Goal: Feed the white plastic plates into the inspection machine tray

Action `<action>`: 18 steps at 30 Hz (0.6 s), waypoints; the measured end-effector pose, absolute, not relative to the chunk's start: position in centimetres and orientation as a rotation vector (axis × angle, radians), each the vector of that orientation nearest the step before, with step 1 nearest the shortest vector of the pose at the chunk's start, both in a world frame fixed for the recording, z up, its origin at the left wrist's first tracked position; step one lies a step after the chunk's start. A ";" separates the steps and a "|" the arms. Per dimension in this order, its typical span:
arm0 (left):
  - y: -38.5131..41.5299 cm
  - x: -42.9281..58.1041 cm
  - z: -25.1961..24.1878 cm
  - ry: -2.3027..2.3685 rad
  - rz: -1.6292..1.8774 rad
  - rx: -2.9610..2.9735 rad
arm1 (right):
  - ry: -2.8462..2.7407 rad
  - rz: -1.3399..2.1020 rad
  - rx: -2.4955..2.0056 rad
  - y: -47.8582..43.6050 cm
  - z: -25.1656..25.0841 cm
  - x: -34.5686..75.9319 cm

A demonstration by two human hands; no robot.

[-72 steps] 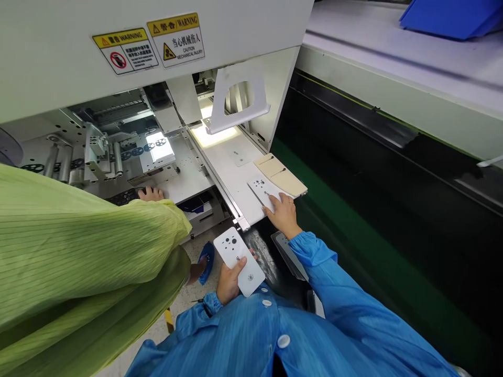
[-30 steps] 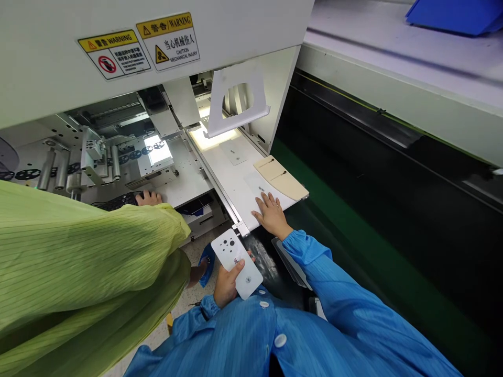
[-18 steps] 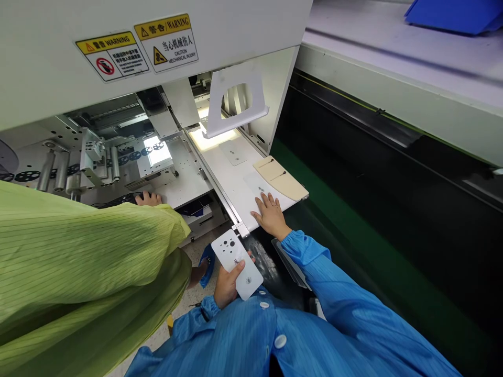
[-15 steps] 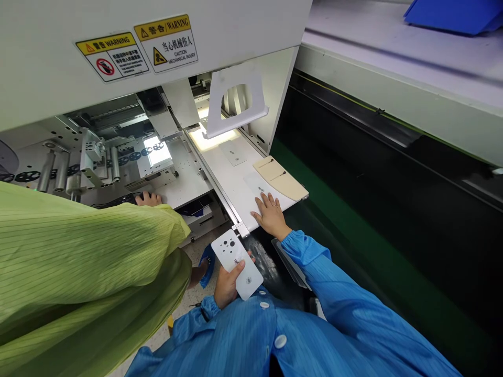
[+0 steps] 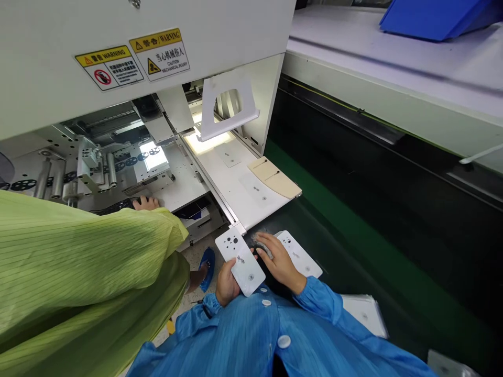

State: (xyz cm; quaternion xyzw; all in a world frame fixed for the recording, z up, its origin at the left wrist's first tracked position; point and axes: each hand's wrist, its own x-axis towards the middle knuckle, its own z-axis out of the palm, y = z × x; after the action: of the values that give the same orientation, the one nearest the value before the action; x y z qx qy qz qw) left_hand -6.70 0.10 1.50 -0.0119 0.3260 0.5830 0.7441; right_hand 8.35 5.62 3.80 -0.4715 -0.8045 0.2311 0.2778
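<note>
My left hand [image 5: 228, 283] grips a white phone back panel [image 5: 245, 269] by its long edges, just in front of my body. The panel has dark round holes at one end and small printed marks below. My right hand [image 5: 280, 262] is beside it, fingers stretched forward and slightly bent, thumb apart, with nothing seen between them. Close to my right hand lies another white phone back panel [image 5: 301, 255], partly covered by the hand. A thin pale panel [image 5: 255, 189] rests flat on the white conveyor bed [image 5: 231, 180], and a second one [image 5: 227, 156] lies farther in.
A beige plate [image 5: 275, 177] sits on the bed's right edge. The white machine housing [image 5: 220, 31] with warning labels hangs over the bed. At left, a co-worker's green sleeve [image 5: 98, 251] reaches toward a keyboard. More white panels [image 5: 363, 314] lie on the dark belt [image 5: 373, 220].
My right hand has drawn back from the conveyor bed toward my body, uncovering the pale panel there. The panel in my left hand has barely moved. The view has shifted slightly.
</note>
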 end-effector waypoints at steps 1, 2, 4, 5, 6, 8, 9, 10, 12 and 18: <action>0.1 -6.5 1.5 0.702 1.263 -0.024 | -2.139 0.657 -1.272 4.4 3.7 8.7; 0.1 -6.3 1.5 0.700 1.258 -0.010 | -2.124 0.688 -1.282 3.4 3.6 9.0; 0.0 -5.9 1.6 0.721 1.275 0.042 | -2.104 0.729 -1.307 1.7 3.5 9.6; -0.1 -5.6 1.6 0.737 1.290 0.071 | -2.096 0.740 -1.324 1.1 3.5 9.9; -0.2 -5.4 1.6 0.751 1.308 0.097 | -2.089 0.747 -1.342 0.7 3.5 10.2; -0.5 -4.9 1.6 0.782 1.338 0.132 | -2.079 0.751 -1.375 0.0 3.7 10.6; -0.7 -4.8 1.5 0.800 1.348 0.139 | -2.080 0.752 -1.385 -0.3 3.8 10.7; -0.9 -4.6 1.5 0.821 1.351 0.144 | -2.085 0.752 -1.389 -0.6 3.9 10.9; -1.2 -4.3 1.6 0.855 1.345 0.164 | -2.104 0.742 -1.384 -1.2 4.2 11.2; -2.3 -3.0 2.1 0.857 1.331 0.352 | -2.186 0.719 -1.390 -3.2 4.4 12.0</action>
State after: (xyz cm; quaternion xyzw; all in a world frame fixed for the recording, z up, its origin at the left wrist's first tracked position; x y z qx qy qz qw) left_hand -3.01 -2.32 2.13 0.1572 0.3830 0.5950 0.6889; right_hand 11.96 -3.21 4.39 -0.5038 -0.7923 0.2605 0.2248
